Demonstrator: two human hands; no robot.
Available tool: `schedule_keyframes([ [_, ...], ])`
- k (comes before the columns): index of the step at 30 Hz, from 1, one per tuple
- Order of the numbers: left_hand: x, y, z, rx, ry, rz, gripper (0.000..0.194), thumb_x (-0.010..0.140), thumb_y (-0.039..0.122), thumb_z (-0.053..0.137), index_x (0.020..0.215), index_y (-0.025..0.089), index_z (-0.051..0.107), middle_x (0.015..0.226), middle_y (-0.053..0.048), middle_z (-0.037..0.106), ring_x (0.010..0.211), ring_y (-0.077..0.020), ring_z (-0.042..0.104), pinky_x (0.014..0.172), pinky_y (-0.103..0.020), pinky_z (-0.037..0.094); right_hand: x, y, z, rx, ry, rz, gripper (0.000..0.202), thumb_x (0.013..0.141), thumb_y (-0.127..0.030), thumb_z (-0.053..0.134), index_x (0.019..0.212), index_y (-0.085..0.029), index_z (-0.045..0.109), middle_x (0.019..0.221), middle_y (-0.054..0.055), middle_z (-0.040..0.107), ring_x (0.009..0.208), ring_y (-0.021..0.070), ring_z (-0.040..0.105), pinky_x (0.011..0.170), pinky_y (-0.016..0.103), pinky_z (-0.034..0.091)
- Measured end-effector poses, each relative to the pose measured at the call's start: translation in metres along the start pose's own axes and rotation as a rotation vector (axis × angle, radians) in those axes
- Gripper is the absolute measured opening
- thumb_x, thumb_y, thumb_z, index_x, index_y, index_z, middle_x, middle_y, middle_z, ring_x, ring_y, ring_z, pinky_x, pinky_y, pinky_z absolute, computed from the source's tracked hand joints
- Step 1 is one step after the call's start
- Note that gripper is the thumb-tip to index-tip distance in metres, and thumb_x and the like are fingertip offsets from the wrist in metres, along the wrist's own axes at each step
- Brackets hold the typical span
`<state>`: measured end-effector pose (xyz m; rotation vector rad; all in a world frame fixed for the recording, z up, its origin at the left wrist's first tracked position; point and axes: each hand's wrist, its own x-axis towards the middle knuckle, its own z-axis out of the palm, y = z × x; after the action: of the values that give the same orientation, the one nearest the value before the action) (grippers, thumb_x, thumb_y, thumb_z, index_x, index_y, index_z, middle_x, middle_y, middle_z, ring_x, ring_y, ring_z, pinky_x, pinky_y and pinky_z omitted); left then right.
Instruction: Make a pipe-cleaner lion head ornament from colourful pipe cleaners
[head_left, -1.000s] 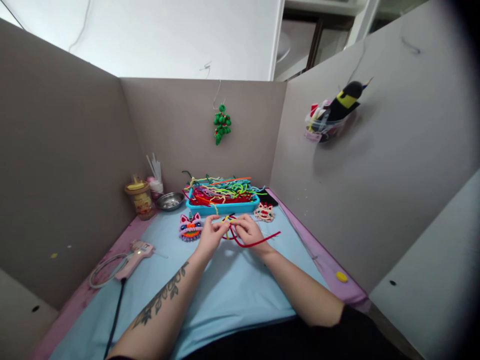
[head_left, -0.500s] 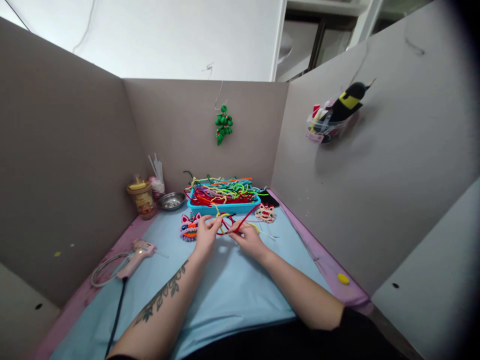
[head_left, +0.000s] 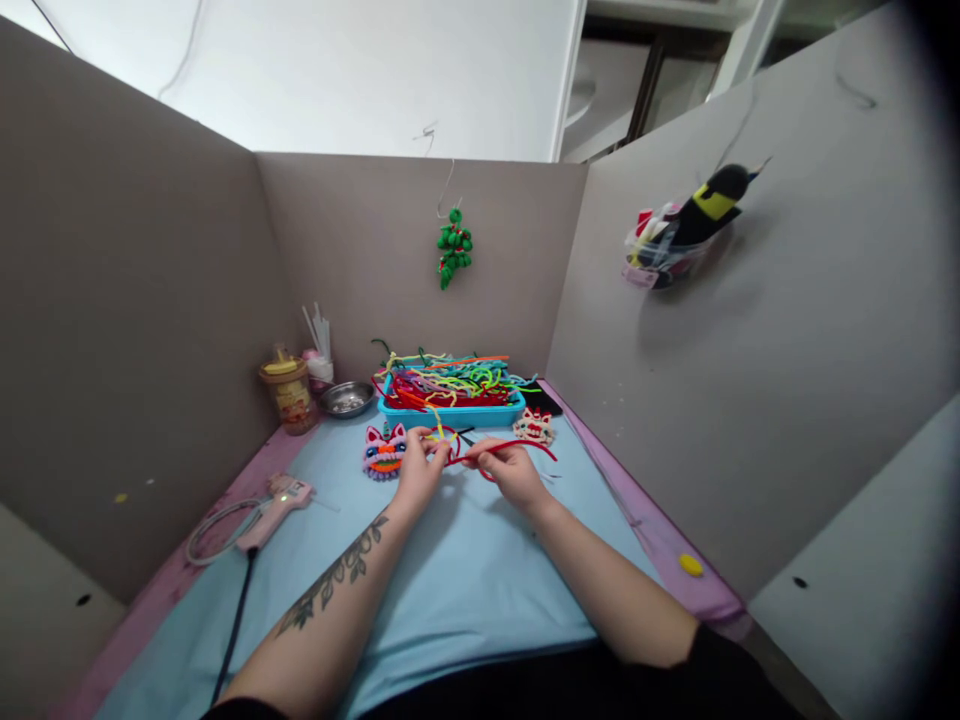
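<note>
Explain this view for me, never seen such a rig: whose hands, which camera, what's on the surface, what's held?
No machine here: a person works bare-handed, filmed by one camera worn on their head, looking forward and down. The left hand and right hand pinch a red strand. On the blue cloth beyond them sits a blue tray heaped with colourful strands. A purple animal-face piece lies by the left hand, a cream-and-red one beyond the right. Further left: a pink glue gun and metal bowl.

Hands pinching red strand, blue tray beyond.
</note>
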<state>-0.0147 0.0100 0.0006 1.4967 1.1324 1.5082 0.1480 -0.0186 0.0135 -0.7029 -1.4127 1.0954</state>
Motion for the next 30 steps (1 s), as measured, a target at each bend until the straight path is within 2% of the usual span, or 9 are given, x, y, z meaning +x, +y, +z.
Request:
schedule_keyframes([
  [5,0.002,0.003,0.000,-0.020,-0.035,-0.029,0.036,0.070,0.037,0.064,0.091,0.021,0.039,0.059,0.005,0.056,0.052,-0.0124,0.052,0.054,-0.023,0.036,0.012,0.010,-0.024,0.239,0.303,-0.001,0.029,0.065,-0.045,0.072,0.074,-0.019,0.063,0.075,0.003,0.067,0.066,0.0171,0.064,0.073,0.038,0.054],
  [8,0.004,0.003,-0.001,-0.069,-0.044,-0.071,0.040,0.069,0.040,0.065,0.092,0.022,0.037,0.056,0.007,0.055,0.048,-0.0110,0.049,0.051,-0.022,0.034,0.017,0.012,-0.033,0.277,0.360,0.008,0.029,0.064,-0.045,0.072,0.074,-0.020,0.062,0.075,0.003,0.066,0.065,0.0159,0.063,0.068,0.035,0.054],
  [10,0.004,0.000,-0.001,-0.097,-0.034,-0.111,0.043,0.068,0.040,0.066,0.094,0.021,0.037,0.057,0.007,0.056,0.049,-0.0107,0.051,0.052,-0.022,0.034,0.017,0.011,-0.032,0.248,0.342,0.002,0.031,0.065,-0.046,0.071,0.080,-0.020,0.062,0.083,0.005,0.066,0.066,0.0151,0.062,0.067,0.033,0.053],
  [12,0.004,-0.003,0.000,-0.132,-0.031,-0.151,0.046,0.067,0.040,0.067,0.095,0.021,0.037,0.062,0.005,0.059,0.054,-0.0116,0.055,0.056,-0.023,0.037,0.015,0.010,-0.028,0.159,0.263,-0.008,0.036,0.065,-0.044,0.071,0.091,-0.021,0.062,0.093,0.005,0.065,0.069,0.0144,0.061,0.066,0.031,0.051],
  [14,0.003,-0.004,0.001,-0.180,-0.040,-0.184,0.048,0.066,0.039,0.069,0.097,0.020,0.037,0.067,0.003,0.062,0.061,-0.0130,0.059,0.060,-0.024,0.040,0.012,0.010,-0.021,0.014,0.153,0.004,0.042,0.066,-0.040,0.071,0.102,-0.022,0.060,0.090,0.004,0.064,0.069,0.0137,0.059,0.063,0.028,0.049],
  [16,0.001,-0.002,0.003,-0.230,-0.055,-0.201,0.049,0.065,0.038,0.070,0.096,0.020,0.038,0.069,0.001,0.064,0.066,-0.0141,0.062,0.064,-0.026,0.042,0.009,0.010,-0.015,-0.172,0.078,0.004,0.042,0.066,-0.035,0.070,0.105,-0.021,0.060,0.083,0.002,0.062,0.066,0.0128,0.056,0.061,0.026,0.047],
  [21,-0.007,0.007,0.010,-0.299,-0.096,-0.229,0.051,0.063,0.038,0.073,0.095,0.019,0.038,0.067,0.002,0.064,0.065,-0.0139,0.062,0.064,-0.026,0.043,0.002,0.012,-0.004,-0.552,0.139,-0.126,0.023,0.068,-0.024,0.068,0.090,-0.020,0.066,0.090,0.004,0.057,0.077,0.0154,0.055,0.070,0.029,0.046],
  [27,-0.012,0.012,0.013,-0.300,-0.106,-0.269,0.053,0.061,0.039,0.074,0.095,0.019,0.039,0.069,0.001,0.066,0.062,-0.0127,0.061,0.062,-0.024,0.041,-0.001,0.011,0.001,-0.639,0.157,-0.274,0.005,0.076,-0.023,0.062,0.077,-0.019,0.064,0.080,0.003,0.055,0.076,0.0161,0.053,0.070,0.028,0.043],
  [30,-0.013,0.011,0.013,-0.315,-0.127,-0.258,0.052,0.061,0.038,0.074,0.094,0.020,0.038,0.068,0.002,0.066,0.061,-0.0124,0.061,0.062,-0.024,0.041,-0.001,0.011,0.003,-0.660,0.190,-0.290,0.012,0.076,-0.023,0.061,0.065,-0.019,0.058,0.073,0.001,0.052,0.069,0.0147,0.050,0.066,0.027,0.041],
])
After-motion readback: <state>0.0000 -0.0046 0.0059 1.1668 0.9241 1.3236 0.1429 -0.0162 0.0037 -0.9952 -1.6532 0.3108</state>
